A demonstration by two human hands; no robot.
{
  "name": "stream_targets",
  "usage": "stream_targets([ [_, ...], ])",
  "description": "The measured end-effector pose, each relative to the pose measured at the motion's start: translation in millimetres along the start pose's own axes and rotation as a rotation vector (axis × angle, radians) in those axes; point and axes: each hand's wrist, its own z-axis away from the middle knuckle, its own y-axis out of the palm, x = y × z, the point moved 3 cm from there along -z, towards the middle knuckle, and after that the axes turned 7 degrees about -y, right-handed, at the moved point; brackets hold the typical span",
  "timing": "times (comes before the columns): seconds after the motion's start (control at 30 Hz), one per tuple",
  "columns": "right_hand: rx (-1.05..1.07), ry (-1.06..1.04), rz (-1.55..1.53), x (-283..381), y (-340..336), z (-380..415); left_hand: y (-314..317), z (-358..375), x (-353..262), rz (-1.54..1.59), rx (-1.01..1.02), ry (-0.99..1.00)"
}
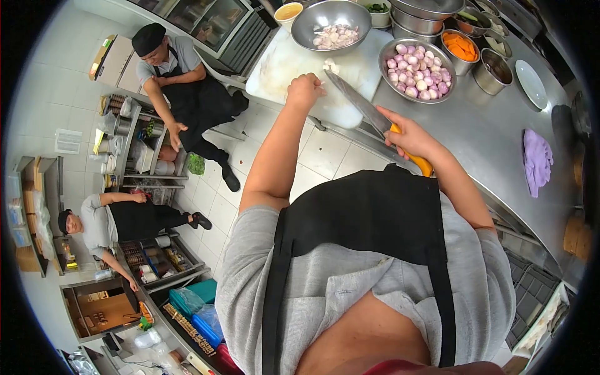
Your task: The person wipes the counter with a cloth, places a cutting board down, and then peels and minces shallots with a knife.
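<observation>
My right hand (406, 132) grips the yellow handle of a large kitchen knife (361, 105), its blade slanting across a white cutting board (269, 75). Close to the blade's tip lie a few pale chopped shallot pieces (330, 65). Left of the blade, over the board's near edge, my left hand (304, 90) is closed with curled fingers; whatever they may hold is hidden. At the board's far side stands a metal bowl (303, 31) with sliced shallots (337, 37) in it. Another metal bowl (384, 62), full of peeled whole purple shallots (417, 72), sits right of the knife.
Orange carrot pieces (458, 45) fill a metal container on the steel counter (481, 134). Beyond are a metal pot (492, 72), a white plate (531, 84) and a purple cloth (537, 161). A seated person (187, 81) and a standing person (125, 219) are at the left.
</observation>
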Motion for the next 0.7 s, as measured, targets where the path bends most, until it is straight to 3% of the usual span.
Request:
stream_targets([
  [0.1, 0.009, 0.010, -0.023, 0, -2, 0, -4, 4, -1, 0.014, 0.067, -0.009],
  [0.3, 0.022, 0.055, -0.182, -9, -9, 0, -3, -9, 2, 0.121, -0.014, -0.015],
  [0.37, 0.037, 0.065, -0.237, -8, -11, 1, 2, -11, 2, 0.172, 0.099, -0.065],
  [0.5, 0.037, 0.076, -0.297, -21, -10, 2, -1, -19, 3, 0.151, 0.107, 0.010],
  [0.57, 0.033, 0.063, -0.319, -27, -9, 0, -9, -20, -2, 0.081, 0.197, -0.117],
  [0.7, 0.067, 0.097, -0.348, -27, -6, -1, -6, -24, -3, 0.104, 0.234, -0.039],
])
